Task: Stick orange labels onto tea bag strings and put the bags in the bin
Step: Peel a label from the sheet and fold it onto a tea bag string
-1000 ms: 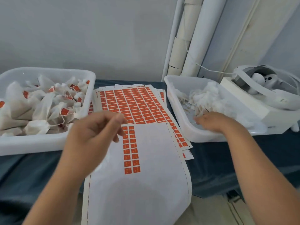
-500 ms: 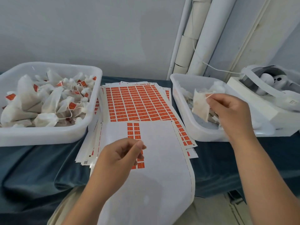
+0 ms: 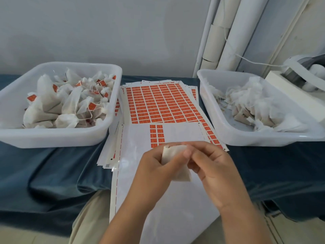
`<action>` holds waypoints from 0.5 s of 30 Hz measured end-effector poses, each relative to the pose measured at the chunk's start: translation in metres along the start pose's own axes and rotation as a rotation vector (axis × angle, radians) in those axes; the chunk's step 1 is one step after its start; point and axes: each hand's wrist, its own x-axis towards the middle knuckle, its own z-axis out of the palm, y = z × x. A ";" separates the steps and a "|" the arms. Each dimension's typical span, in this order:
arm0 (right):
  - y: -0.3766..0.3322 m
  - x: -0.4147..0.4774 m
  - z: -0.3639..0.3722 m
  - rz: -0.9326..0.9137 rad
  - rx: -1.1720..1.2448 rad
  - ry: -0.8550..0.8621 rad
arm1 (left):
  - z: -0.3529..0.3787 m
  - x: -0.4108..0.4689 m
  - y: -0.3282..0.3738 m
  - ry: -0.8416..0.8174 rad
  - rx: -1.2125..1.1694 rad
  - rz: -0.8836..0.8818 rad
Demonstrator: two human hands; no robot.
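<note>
One white tea bag (image 3: 171, 152) sits between both hands over the near end of the label sheet. My left hand (image 3: 154, 168) grips its left side, and my right hand (image 3: 211, 166) pinches it from the right. Sheets of orange labels (image 3: 161, 104) lie in the middle of the table; the top sheet (image 3: 175, 136) is mostly peeled bare, with two short columns of labels left. The left white bin (image 3: 58, 136) holds several tea bags with orange labels on their strings. The right white bin (image 3: 246, 138) holds unlabelled bags. The string is hidden by my fingers.
A blue cloth (image 3: 52, 173) covers the table. White pipes and cardboard tubes (image 3: 228, 32) stand in the back right corner. A white box with a headset-like device (image 3: 299, 74) sits beyond the right bin. My trouser leg (image 3: 91, 217) shows below the table edge.
My right hand lifted a tea bag out of the right bin and carried it left to the middle. My left hand came in and took hold of the bag too.
</note>
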 end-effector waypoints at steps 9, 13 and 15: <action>0.008 -0.006 0.001 -0.207 -0.129 0.272 | -0.007 -0.001 -0.021 0.116 0.101 -0.025; 0.017 -0.003 0.012 -0.001 0.053 0.337 | -0.006 -0.002 -0.021 0.124 0.107 0.025; 0.021 -0.004 0.017 0.182 0.086 0.199 | -0.007 -0.002 -0.022 0.148 0.100 0.030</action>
